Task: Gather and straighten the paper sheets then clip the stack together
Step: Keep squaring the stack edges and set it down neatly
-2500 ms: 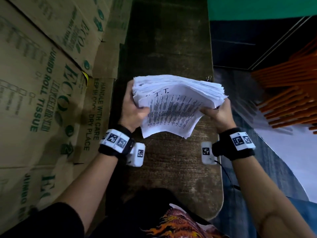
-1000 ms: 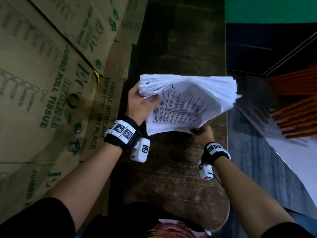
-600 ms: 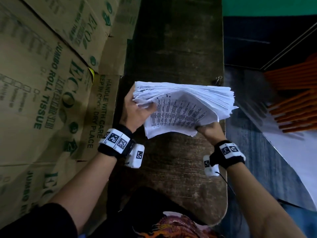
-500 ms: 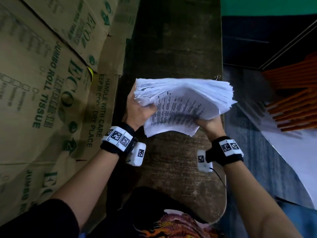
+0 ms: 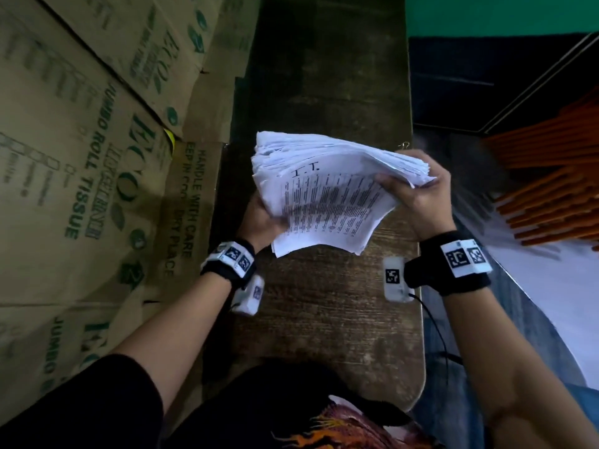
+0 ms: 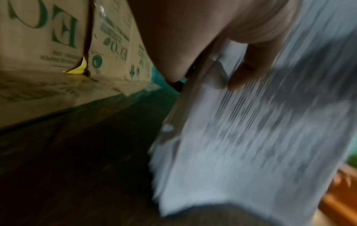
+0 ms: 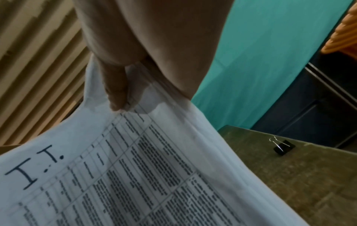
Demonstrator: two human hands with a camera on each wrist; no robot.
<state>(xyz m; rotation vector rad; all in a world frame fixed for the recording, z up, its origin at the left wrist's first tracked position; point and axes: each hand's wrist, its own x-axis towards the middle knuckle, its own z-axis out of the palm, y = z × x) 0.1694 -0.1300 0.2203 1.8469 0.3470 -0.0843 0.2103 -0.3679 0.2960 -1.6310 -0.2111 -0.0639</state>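
White printed sheets, a thick stack of paper (image 5: 327, 189) marked "I.T.", hang in the air above the wooden bench (image 5: 324, 303), uneven at the edges. The left hand (image 5: 259, 218) grips the near left corner and the right hand (image 5: 418, 192) pinches the right edge, probably so the sheets can be jogged square. The binder clip (image 7: 282, 147) lies unused on the bench beyond.

White paper sheets (image 5: 327, 192) with black print; black binder clip (image 7: 283, 147).
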